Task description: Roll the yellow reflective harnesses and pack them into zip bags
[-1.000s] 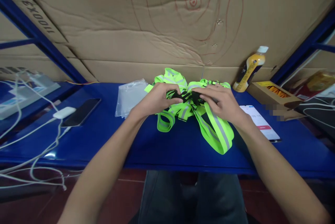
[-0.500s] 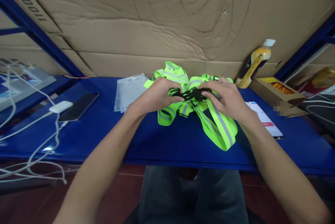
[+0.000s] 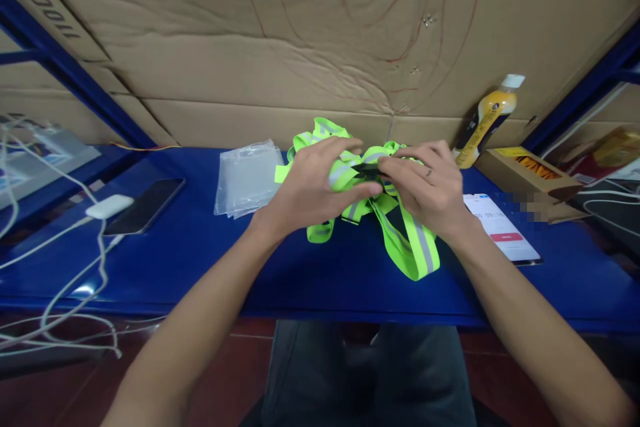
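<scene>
In front of the strap bundle (image 3: 343, 175), a broad strip of blue surface (image 3: 300, 280) runs out to a straight front edge; to the bundle's left, past the clear plastic bags (image 3: 247, 180) just beside it, more of the blue shows as far as a dark phone (image 3: 147, 206). Behind the bundle, room is tight: a cardboard sheet (image 3: 200, 74) rises along the back edge. To its right, a lit phone (image 3: 500, 227) and, farther off, a carton (image 3: 520, 179) narrow the space, with a bottle (image 3: 486, 122) beyond the carton's near corner.

The bundle is flat neon-green webbing with a grey stripe, folded into loops, one long loop hanging toward the front edge. At its middle is a dark buckle (image 3: 369, 171), both hands about it. The left hand (image 3: 315, 187) has thumb and fingers spread around the webbing; I cannot tell how firmly it grips. The right hand (image 3: 427, 180) bends its fingers over the buckle's right side, whether pinching it I cannot tell. The bags are thin and wrinkled, the cardboard creased, with curved red lines.
</scene>
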`<state>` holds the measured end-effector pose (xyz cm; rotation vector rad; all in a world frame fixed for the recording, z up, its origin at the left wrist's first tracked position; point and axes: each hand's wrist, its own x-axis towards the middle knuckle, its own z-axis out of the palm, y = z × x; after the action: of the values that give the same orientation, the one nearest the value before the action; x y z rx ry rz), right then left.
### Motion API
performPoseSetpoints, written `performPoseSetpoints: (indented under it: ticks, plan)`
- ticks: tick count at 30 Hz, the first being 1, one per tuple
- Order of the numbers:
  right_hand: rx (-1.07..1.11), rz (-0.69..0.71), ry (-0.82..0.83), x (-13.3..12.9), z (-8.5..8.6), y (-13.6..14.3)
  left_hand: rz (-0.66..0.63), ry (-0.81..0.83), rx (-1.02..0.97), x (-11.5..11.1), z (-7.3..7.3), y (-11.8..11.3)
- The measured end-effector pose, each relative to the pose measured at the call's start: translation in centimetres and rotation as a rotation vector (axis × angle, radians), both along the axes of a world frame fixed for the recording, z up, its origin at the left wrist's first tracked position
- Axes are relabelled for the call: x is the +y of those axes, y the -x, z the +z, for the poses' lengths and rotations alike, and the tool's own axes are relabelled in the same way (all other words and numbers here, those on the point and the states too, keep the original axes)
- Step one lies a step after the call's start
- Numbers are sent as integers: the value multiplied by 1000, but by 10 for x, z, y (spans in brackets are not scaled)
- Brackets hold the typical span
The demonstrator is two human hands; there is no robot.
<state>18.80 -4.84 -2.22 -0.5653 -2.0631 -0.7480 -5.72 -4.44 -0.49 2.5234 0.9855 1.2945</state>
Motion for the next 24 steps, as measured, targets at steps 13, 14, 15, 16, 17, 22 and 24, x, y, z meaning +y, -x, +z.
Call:
performPoseSetpoints:
  ticks: [13,14,15,16,17,22,24]
  plan:
    - [214,97,253,-9,11,4,-92,155,-165,-6,14,3]
    - [250,64,321,-9,13,3,-62,88,-140,-6,13,3]
    - [268,35,382,-9,14,1,-59,46,-118,-6,12,2]
    - [268,21,438,-9,15,0,-74,22,-103,-6,11,1]
    - [255,24,488,-8,14,-2,-97,9,-90,-6,11,1]
    - [262,79,480,-3,9,-6,-166,143,-110,-3,11,3]
    - [270,93,383,-2,5,-5,-71,196,-144,-1,11,4]
